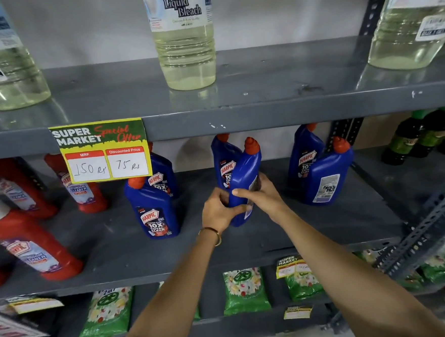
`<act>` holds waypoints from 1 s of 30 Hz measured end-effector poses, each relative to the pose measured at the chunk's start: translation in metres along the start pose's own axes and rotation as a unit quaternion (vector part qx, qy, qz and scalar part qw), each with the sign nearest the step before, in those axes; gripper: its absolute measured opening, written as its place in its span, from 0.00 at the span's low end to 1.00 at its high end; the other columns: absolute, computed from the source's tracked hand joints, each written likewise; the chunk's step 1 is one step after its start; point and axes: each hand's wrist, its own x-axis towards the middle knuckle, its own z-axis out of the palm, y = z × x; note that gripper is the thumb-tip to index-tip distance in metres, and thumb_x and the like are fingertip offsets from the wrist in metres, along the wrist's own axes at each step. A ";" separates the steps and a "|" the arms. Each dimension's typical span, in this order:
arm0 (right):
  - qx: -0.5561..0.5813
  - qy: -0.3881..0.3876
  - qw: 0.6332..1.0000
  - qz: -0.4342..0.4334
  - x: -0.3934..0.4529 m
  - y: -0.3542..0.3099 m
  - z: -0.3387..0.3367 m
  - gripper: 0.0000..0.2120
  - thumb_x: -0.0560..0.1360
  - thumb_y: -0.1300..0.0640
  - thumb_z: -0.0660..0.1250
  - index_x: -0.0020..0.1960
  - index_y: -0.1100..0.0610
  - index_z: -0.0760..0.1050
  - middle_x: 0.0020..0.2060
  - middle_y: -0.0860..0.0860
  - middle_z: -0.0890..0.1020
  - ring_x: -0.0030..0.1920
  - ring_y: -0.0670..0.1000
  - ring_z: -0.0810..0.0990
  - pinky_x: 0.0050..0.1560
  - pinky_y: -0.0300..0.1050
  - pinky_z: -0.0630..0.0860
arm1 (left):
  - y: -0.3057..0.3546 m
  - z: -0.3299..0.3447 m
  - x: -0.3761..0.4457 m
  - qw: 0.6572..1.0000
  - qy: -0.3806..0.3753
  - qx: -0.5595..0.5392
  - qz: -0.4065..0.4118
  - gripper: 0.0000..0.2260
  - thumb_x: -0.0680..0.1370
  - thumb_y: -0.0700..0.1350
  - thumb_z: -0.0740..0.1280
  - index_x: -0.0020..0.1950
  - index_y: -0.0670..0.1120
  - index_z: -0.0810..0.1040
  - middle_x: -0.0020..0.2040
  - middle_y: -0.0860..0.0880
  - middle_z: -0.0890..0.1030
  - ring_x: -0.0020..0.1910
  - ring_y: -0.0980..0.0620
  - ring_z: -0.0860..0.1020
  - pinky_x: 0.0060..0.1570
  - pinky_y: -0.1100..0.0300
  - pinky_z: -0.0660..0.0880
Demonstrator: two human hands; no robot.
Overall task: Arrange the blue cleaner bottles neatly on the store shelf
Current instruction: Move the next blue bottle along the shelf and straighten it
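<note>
Several blue cleaner bottles with red caps stand on the grey middle shelf [116,249]. Both my hands grip the front middle bottle [243,177], which is turned edge-on with its label facing right. My left hand [218,212] wraps its lower left side, my right hand [260,194] holds its right side. Another blue bottle [224,159] stands right behind it. To the left, one bottle [153,210] stands in front of a second [164,177]. On the right, a bottle [325,173] shows its back label in front of another [306,152].
Red bathroom cleaner bottles [32,244] fill the shelf's left part. A price tag [101,150] hangs from the upper shelf, which carries liquid bleach bottles [184,39]. Dark green bottles [422,136] stand at far right. Green packets [245,290] lie on the shelf below.
</note>
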 end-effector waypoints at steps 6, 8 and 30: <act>0.024 -0.065 0.998 -0.005 -0.005 -0.006 -0.011 0.28 0.61 0.55 0.77 0.60 0.53 0.73 0.56 0.52 0.81 0.58 0.52 0.79 0.61 0.52 0.75 | -0.011 -0.023 0.002 0.902 -0.237 -0.316 -0.173 0.09 0.77 0.48 0.64 0.55 0.47 0.77 0.56 0.45 0.81 0.53 0.52 0.80 0.55 0.57 0.77; 0.049 -0.096 0.994 0.002 -0.007 -0.008 -0.014 0.24 0.65 0.59 0.74 0.60 0.54 0.73 0.56 0.52 0.81 0.58 0.53 0.79 0.60 0.50 0.76 | -0.013 -0.024 0.001 0.869 -0.274 -0.359 -0.204 0.13 0.78 0.51 0.61 0.57 0.46 0.77 0.53 0.46 0.82 0.54 0.50 0.79 0.58 0.53 0.75; 0.011 -0.092 0.996 0.006 0.007 -0.011 -0.030 0.22 0.71 0.65 0.68 0.63 0.54 0.72 0.55 0.51 0.81 0.57 0.50 0.79 0.54 0.43 0.79 | -0.028 0.001 0.015 0.973 -0.103 -0.133 -0.160 0.30 0.61 0.41 0.79 0.56 0.39 0.68 0.57 0.42 0.79 0.53 0.46 0.79 0.50 0.54 0.79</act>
